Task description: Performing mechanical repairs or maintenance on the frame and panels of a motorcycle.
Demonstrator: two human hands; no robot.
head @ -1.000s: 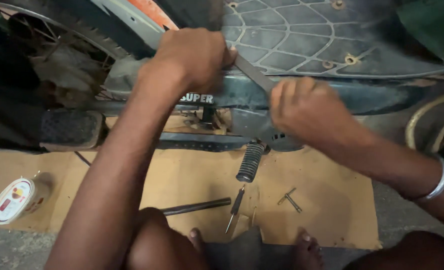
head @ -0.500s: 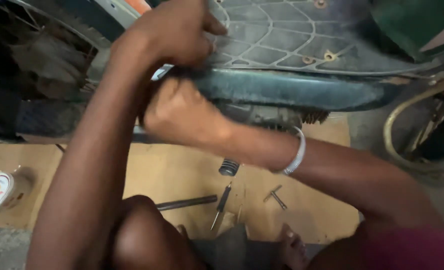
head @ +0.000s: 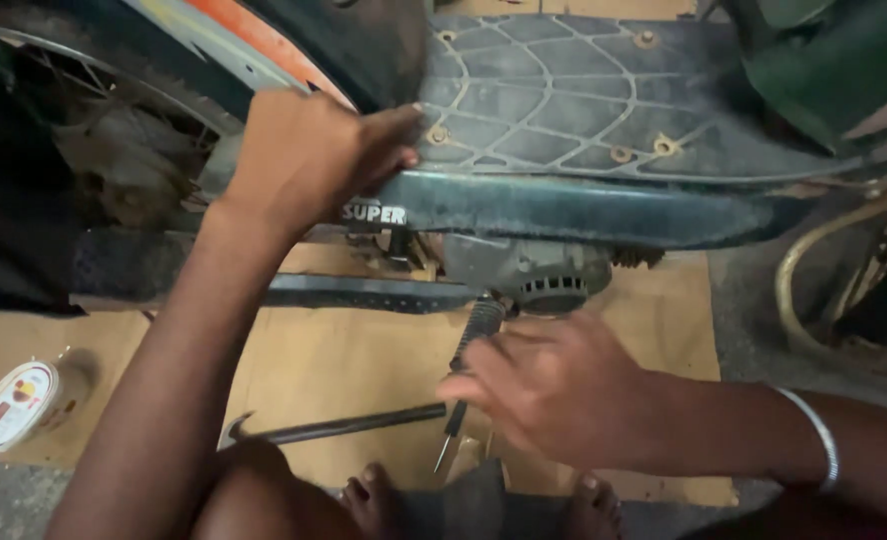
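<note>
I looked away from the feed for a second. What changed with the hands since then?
The right hand left the scooter's side panel and dropped to the cardboard, reaching the screwdriver; whether it grips it is unclear. The left hand stays on the panel edge. The metal bar and round tub lie unmoved.

The cardboard sheet (head: 344,370) lies on the ground under the scooter footboard (head: 584,110). On the cardboard, near its middle, lie a screwdriver (head: 469,370) and, left of it, a metal bar (head: 334,428). At the left edge of the cardboard stands a small round tub (head: 14,405). The right hand (head: 554,385) is over the cardboard, at the screwdriver. The left hand (head: 314,155) is behind the cardboard, on the footboard's left edge. The engine housing (head: 534,272) hangs above the cardboard's back edge.
</note>
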